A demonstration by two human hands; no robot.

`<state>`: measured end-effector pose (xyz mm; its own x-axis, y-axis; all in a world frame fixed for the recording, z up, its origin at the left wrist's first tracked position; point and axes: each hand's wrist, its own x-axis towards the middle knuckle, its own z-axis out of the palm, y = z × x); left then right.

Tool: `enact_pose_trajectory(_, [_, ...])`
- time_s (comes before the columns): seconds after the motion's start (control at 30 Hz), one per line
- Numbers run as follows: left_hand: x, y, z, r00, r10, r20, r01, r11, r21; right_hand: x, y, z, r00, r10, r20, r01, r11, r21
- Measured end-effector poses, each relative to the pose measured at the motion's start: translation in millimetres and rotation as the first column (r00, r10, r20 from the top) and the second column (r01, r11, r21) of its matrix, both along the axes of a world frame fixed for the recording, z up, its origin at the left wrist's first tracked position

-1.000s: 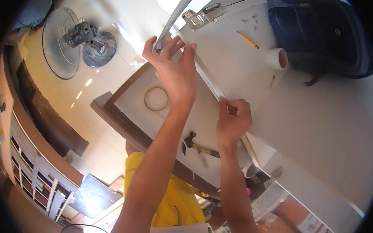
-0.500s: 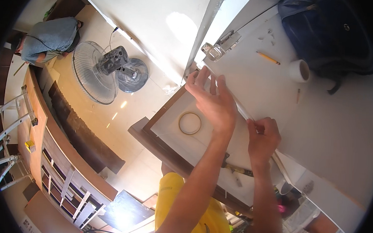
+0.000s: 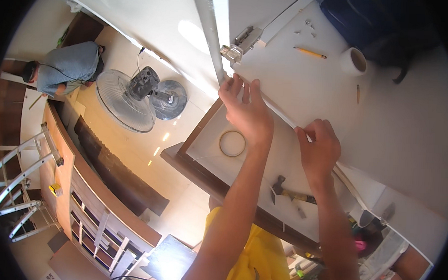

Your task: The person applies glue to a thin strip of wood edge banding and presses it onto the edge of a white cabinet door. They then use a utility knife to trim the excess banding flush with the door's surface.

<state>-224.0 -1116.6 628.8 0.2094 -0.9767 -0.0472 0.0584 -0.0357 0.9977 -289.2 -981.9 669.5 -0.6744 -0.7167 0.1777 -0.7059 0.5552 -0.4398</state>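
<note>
A large white panel [image 3: 387,123] fills the upper right, with a thin white edge strip [image 3: 286,118] running along its near edge. My left hand [image 3: 247,111] lies with straight fingers pressed flat against that edge, just below a metal hinge [image 3: 241,44]. My right hand [image 3: 318,150] is further right along the same edge, fingers curled and pinching the strip. Below the hands, a lower white board [image 3: 208,144] carries a ring of tape [image 3: 232,143] and a hammer [image 3: 289,194].
A pencil [image 3: 309,53], a white tape roll [image 3: 354,60] and a dark bag [image 3: 372,21] lie on the panel. A standing fan [image 3: 135,97] is on the floor at left, beyond it another person [image 3: 65,68]. A ladder [image 3: 19,180] stands far left.
The view has swung so that the fan, the ladder and the other person come into sight. Both hands stay on the panel's edge in much the same grip.
</note>
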Motion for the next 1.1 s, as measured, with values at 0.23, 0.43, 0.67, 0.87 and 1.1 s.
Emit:
enact_pose_trajectory(0.23, [34,-21,-10,0.917,-0.185,0.353,0.256,0.952,-0.168,8,-43,-30,0.918,0.341,-0.201,-0.384,0.891,-0.242])
enact_pose_trajectory(0.43, [90,-42,-15,0.738,-0.564,0.371,0.658,0.722,-0.212,4,-55,-31,0.904,0.356,-0.238,-0.406,0.888,-0.216])
enact_pose_trajectory(0.67, [117,-104,-14,0.572,-0.495,0.654,0.820,0.340,-0.461,13,-59,-34,0.900,0.313,-0.302,-0.367,0.920,-0.140])
enact_pose_trajectory(0.87, [81,-136,-28,0.534,-0.363,0.764,0.825,0.026,-0.564,22,-61,-49,0.903,0.175,-0.392,-0.302,0.908,-0.290])
enact_pose_trajectory(1.1, [81,-137,-30,0.558,-0.377,0.740,0.810,0.052,-0.584,23,-60,-52,0.909,0.175,-0.377,-0.303,0.900,-0.313])
